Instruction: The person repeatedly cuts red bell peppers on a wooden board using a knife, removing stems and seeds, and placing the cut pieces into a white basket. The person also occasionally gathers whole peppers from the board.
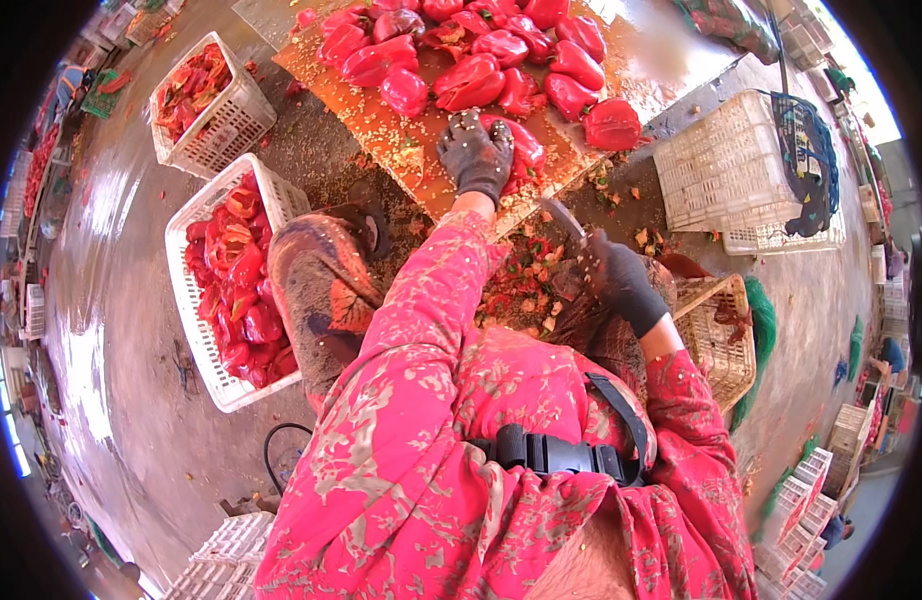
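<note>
A heap of red bell peppers (472,79) lies on the far part of a seed-strewn, orange-brown board (401,161). My left hand (477,154), in a dark glove speckled with seeds, is on the board against the left side of a red pepper (526,150); its fingertips are curled and partly hidden. To the right, past the board's near edge, my gloved right hand (618,277) is closed on the handle of a knife (562,217), whose curved blade points up and left towards the board's near corner. Seeds and pepper scraps (524,289) lie below the board, between my knees.
On the left stand a white plastic crate of red peppers (179,292) and another with pepper pieces (213,139). White crates (720,165) with blue netting stand at the right, nearer ones beside green netting (761,337). Several people are at the far edges of the view.
</note>
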`<move>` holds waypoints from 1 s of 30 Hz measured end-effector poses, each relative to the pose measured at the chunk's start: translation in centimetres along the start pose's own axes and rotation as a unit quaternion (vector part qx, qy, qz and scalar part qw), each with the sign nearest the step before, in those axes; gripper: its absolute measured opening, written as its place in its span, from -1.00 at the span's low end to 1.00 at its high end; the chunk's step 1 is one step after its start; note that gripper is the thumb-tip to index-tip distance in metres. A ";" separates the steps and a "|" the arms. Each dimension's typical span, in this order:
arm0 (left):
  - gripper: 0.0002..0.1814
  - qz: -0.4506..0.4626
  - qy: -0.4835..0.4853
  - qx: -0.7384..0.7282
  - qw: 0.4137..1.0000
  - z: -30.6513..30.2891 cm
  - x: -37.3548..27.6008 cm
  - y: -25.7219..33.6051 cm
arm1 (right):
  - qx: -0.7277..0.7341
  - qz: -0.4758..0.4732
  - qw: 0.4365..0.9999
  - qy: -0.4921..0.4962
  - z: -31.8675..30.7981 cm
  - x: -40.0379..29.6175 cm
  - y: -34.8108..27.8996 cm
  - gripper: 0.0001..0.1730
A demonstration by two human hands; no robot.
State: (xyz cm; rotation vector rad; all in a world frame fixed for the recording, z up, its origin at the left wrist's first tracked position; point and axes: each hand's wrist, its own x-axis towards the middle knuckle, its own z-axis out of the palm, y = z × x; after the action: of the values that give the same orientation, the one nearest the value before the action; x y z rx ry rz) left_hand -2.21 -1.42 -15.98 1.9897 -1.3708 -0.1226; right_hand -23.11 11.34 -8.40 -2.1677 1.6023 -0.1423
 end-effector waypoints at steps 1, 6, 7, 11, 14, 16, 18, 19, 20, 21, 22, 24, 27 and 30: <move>-0.46 -0.003 0.007 -0.011 1.000 0.1 -0.2 -0.1 | 0.072 0.007 0.997 0.037 0.6 -0.2 0.6 -0.75; -0.32 -0.026 -0.053 -0.050 0.997 -0.6 -0.7 -0.2 | 0.330 -0.120 0.913 0.206 2.1 6.7 -0.5 -0.82; -0.29 -0.029 -0.059 -0.061 0.996 -0.6 -0.3 -0.2 | 0.308 -0.129 0.919 0.207 2.3 8.5 -1.2 -0.82; -0.17 -0.064 -0.149 -0.126 0.979 -1.7 0.4 0.4 | 0.260 -0.098 0.929 0.246 6.5 14.0 0.1 -0.65; -0.31 -0.024 -0.111 -0.085 0.990 -1.5 0.1 0.4 | 0.355 -0.026 0.898 0.257 6.3 14.3 -0.7 -0.66; -0.32 -0.027 -0.105 -0.101 0.989 -1.2 -0.2 0.6 | 0.444 -0.034 0.854 0.269 6.6 14.5 -0.4 -0.71; -0.41 -0.001 -0.044 -0.106 0.993 0.4 -0.4 0.0 | 0.587 -0.054 0.759 0.278 6.3 15.1 -0.4 -0.73; -0.43 -0.048 -0.049 -0.199 0.978 1.1 -0.4 -0.3 | 0.585 -0.057 0.759 0.281 6.2 15.4 -0.4 -0.72; -0.45 -0.094 -0.055 -0.289 0.951 1.7 -0.2 -0.7 | 0.582 -0.060 0.759 0.285 6.0 15.6 -0.4 -0.71; -0.53 -0.159 -0.069 -0.392 0.903 0.9 -0.6 0.5 | 0.580 -0.058 0.759 0.290 5.9 15.6 -0.2 -0.69; -0.60 -0.228 -0.063 -0.487 0.840 -0.1 -0.8 1.6 | 0.560 -0.027 0.774 0.293 5.0 14.9 -1.0 -0.73; -0.68 -0.211 -0.155 -0.548 0.794 -1.3 -0.3 0.3 | 0.527 -0.069 0.780 0.330 5.0 14.8 -1.5 -0.74; -0.79 -0.189 -0.249 -0.541 0.781 -2.6 0.9 -0.5 | 0.602 -0.077 0.718 0.342 5.0 15.5 -1.6 -0.77; -0.77 -0.166 -0.390 -0.481 0.767 -5.7 1.9 -1.7 | 0.768 0.035 0.561 0.307 5.5 17.6 0.6 -0.80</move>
State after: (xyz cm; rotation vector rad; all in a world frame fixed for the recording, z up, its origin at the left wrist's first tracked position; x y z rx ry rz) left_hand 2.48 0.06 -12.17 1.2235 -0.9844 -1.6244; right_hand -16.08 -3.57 -16.62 -0.5566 0.9011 -1.6738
